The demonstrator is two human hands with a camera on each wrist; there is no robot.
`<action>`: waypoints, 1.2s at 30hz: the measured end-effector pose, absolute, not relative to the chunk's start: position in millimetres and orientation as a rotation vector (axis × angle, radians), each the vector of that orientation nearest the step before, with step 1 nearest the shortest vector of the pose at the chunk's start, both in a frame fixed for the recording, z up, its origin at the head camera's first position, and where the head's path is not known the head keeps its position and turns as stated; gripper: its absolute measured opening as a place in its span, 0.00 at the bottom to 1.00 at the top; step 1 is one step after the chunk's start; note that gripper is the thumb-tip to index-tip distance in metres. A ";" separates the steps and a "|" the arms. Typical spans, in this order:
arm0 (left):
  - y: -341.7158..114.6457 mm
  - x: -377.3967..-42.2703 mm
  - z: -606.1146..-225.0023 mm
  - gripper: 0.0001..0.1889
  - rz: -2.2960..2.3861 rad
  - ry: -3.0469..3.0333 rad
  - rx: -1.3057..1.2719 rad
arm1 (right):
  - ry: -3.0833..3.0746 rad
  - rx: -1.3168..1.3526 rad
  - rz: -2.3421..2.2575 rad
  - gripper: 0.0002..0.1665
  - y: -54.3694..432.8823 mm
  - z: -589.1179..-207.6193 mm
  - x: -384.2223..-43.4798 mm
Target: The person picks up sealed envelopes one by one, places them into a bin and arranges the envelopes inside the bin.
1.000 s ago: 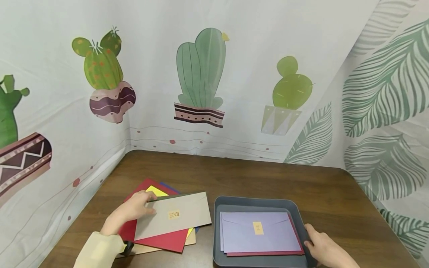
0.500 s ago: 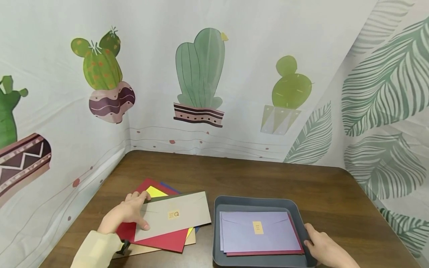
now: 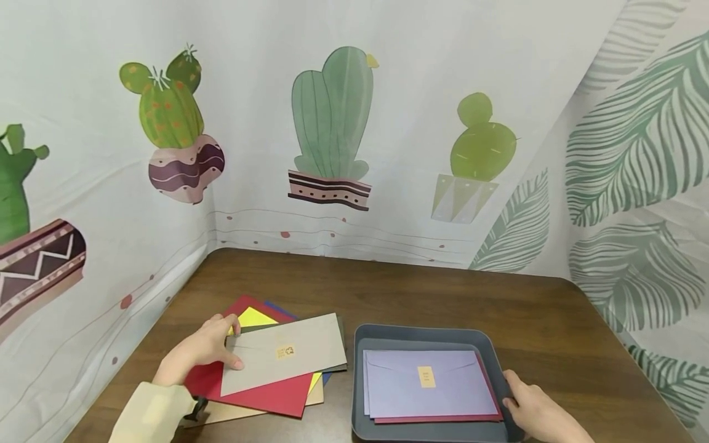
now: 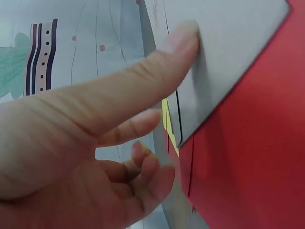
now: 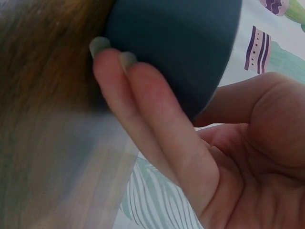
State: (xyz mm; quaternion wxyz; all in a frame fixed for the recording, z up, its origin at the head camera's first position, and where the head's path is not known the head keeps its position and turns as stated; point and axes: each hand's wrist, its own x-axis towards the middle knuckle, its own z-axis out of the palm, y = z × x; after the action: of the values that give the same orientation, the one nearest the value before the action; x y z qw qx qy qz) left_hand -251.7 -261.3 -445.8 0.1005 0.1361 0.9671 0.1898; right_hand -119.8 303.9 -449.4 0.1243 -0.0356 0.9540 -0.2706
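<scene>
My left hand (image 3: pixel 205 344) is at the left end of a grey envelope (image 3: pixel 299 357) with a gold label, thumb on its face and fingers at its far edge, pinching it. In the left wrist view the thumb (image 4: pixel 157 71) lies across the grey paper while the other fingers curl beyond its edge. A dark green envelope (image 3: pixel 341 363) peeks out beneath, above a red envelope (image 3: pixel 277 394). My right hand (image 3: pixel 540 409) grips the right wall of a dark grey tray (image 3: pixel 432 334). Its fingers (image 5: pixel 157 95) press the outer side in the right wrist view.
Inside the tray, lilac envelopes (image 3: pixel 426 400) with a gold label lie over a dark red one (image 3: pixel 432 421). Yellow (image 3: pixel 256 317), blue (image 3: pixel 279 307) and tan (image 3: pixel 316 394) pieces stick out of the left pile. A cactus-print curtain (image 3: pixel 399 123) surrounds the brown table (image 3: pixel 415 292).
My left thumb has spread onto the grey envelope's face. The envelope has slid slightly left, exposing the dark green one at its right end. The right hand and tray have stayed put.
</scene>
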 end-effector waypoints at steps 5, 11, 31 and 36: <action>-265.1 -249.0 -449.2 0.39 0.558 2.849 0.401 | 2.698 0.040 -0.858 0.20 299.9 -451.0 -119.2; -267.9 -248.7 -452.8 0.39 0.538 2.865 0.405 | 2.683 0.091 -0.882 0.19 297.6 -452.6 -119.2; -297.0 -253.5 -447.9 0.20 1.348 2.320 0.529 | 2.754 -0.084 -0.814 0.18 303.3 -447.9 -121.0; -299.3 -251.9 -445.7 0.16 1.441 2.202 0.575 | 2.773 -0.101 -0.778 0.19 303.7 -449.3 -121.6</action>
State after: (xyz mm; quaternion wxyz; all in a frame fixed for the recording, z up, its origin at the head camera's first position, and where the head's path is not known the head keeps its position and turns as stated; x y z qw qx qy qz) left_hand -251.9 -299.3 -445.7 0.2223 0.2082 0.7970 0.5215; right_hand -121.6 303.7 -449.3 0.1293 -0.0346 0.9541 -0.2678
